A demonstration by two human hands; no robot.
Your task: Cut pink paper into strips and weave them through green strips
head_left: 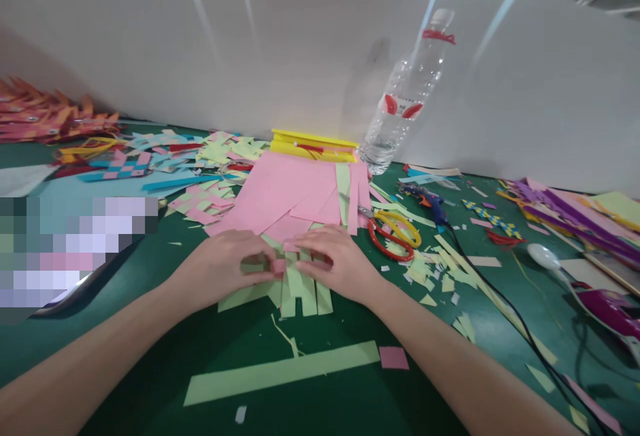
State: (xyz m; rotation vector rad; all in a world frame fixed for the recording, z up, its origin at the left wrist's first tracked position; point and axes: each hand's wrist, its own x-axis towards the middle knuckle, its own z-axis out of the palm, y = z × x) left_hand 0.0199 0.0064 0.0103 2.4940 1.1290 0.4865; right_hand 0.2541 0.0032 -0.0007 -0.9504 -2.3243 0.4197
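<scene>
Several pale green paper strips [295, 283] lie side by side in front of me, with a short pink paper strip [280, 266] set across them. My left hand [227, 266] is curled at their left, pinching the end of the pink strip between thumb and fingers. From the right, my right hand [333, 259] closes its thumb and fingertips on the green strips' upper part. Behind both hands are pink paper sheets [285, 186]. Nearer me lie a long green paper strip [280, 373] and a small pink paper piece [394, 358].
Scissors [395, 236] with red and yellow handles lie right of the pink sheets. A plastic bottle [405, 96] leans at the wall. Farther right are a blue glue gun [425, 201], its black cord and a white-and-purple object [595, 303]. Woven paper pieces [123, 166] cover the left back.
</scene>
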